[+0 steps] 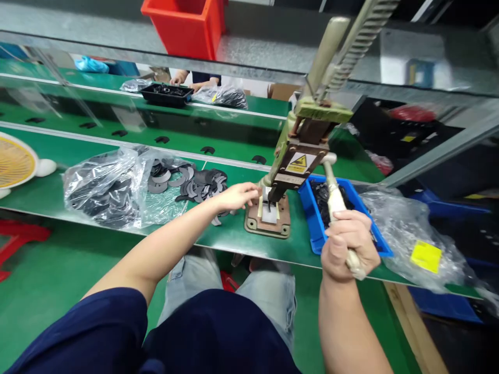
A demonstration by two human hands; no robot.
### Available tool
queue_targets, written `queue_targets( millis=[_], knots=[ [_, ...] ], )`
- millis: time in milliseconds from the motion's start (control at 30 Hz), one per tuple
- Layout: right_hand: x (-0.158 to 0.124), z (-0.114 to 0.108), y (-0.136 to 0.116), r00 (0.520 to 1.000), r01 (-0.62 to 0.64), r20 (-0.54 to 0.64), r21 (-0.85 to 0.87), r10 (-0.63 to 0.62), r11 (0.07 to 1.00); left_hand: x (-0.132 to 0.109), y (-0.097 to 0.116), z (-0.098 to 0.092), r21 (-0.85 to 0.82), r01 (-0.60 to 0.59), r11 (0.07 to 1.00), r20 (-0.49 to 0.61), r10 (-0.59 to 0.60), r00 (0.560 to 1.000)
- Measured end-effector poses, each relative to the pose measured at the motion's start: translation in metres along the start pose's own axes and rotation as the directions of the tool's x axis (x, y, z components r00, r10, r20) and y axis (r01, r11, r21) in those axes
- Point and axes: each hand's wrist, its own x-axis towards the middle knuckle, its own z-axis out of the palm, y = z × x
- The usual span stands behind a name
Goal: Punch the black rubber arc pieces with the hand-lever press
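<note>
My right hand [351, 244] is wrapped round the pale lever handle [336, 200] of a hand press [298, 156], which bears a yellow warning label. My left hand [245, 196] reaches in beside the press base [267, 228], its fingers stretched out and nothing plainly held in them. A small dark piece [270, 206] lies on the light plate under the press ram; its exact shape is hard to make out. Just left of that hand is a loose heap of dark curved flat pieces [202, 184], spilling from a clear plastic bag [109, 192].
A blue bin [314, 228] with dark parts stands right of the press, beside clear plastic [413, 228] with a yellow label. Dark pieces lie along the green belt [183, 143] behind. A red bin [183, 26] sits on the overhead shelf. Another person's hands [179, 78] show at the far bench.
</note>
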Motion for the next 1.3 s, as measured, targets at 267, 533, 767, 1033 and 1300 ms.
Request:
queue_targets(
  millis=[267, 533, 767, 1033, 1300],
  knots=[
    [-0.001, 0.012, 0.01, 0.99, 0.025, -0.139, 0.037, -0.019, 0.999, -0.109, -0.05, -0.058, 0.637, 0.24, 0.733, -0.363, 0.011, 0.932],
    [-0.001, 0.015, 0.014, 0.981, 0.064, -0.187, 0.038, -0.056, 0.997, -0.089, -0.072, -0.024, 0.8, 0.228, 0.555, -0.33, 0.09, 0.94],
    [0.004, 0.013, 0.005, 0.992, 0.052, -0.117, 0.031, -0.048, 0.998, -0.069, -0.075, -0.039, 0.771, 0.138, 0.622, -0.265, 0.117, 0.957],
    [0.005, 0.017, 0.004, 0.989, 0.061, -0.135, 0.055, -0.054, 0.997, -0.095, -0.059, -0.063, 0.496, 0.161, 0.853, -0.4, 0.06, 0.915],
    [0.005, 0.016, 0.007, 0.986, 0.07, -0.154, 0.053, -0.061, 0.996, -0.101, -0.042, -0.001, 0.722, -0.091, 0.686, -0.076, 0.209, 0.975]
  ],
)
